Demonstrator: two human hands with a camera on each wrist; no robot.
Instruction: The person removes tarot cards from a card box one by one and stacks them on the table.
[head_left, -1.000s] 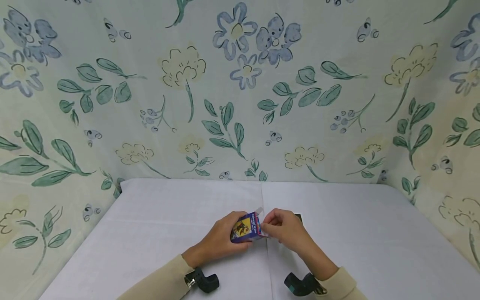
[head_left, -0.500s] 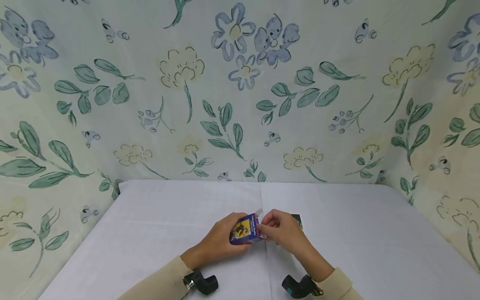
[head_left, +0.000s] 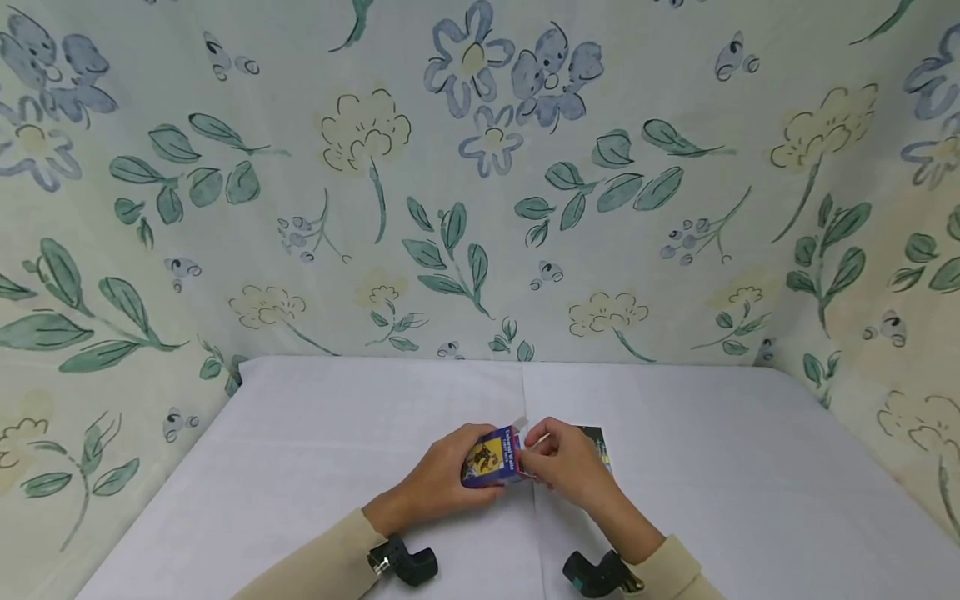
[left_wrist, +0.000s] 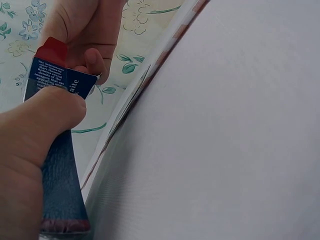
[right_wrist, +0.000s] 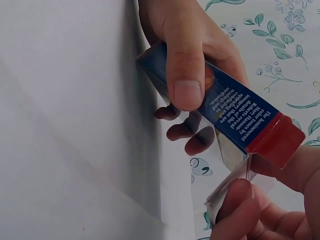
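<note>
My left hand point(head_left: 442, 471) grips a small blue-and-yellow card box point(head_left: 483, 461) lettered "Universal Waite", tilted over the white table. In the left wrist view its thumb lies across the printed narrow side. The box's right-hand end is opened, and a red flap point(right_wrist: 281, 141) sticks out there in the right wrist view. At that end my right hand point(head_left: 573, 462) has its thumb and fingers pinching a pale end flap point(right_wrist: 225, 187). Whatever lies inside the box is hidden. Behind the right hand is a flat dark printed item point(head_left: 597, 442), partly covered.
A white cloth point(head_left: 337, 417) with a crease down the middle covers the table. Floral fabric point(head_left: 480, 250) hangs behind it and along both sides. Each wrist carries a black camera mount, such as the left mount point(head_left: 408, 564).
My right hand has shifted slightly left, its fingers closer in at the box's opened end. More of the dark printed item shows behind it. The left hand keeps its grip nearly still.
</note>
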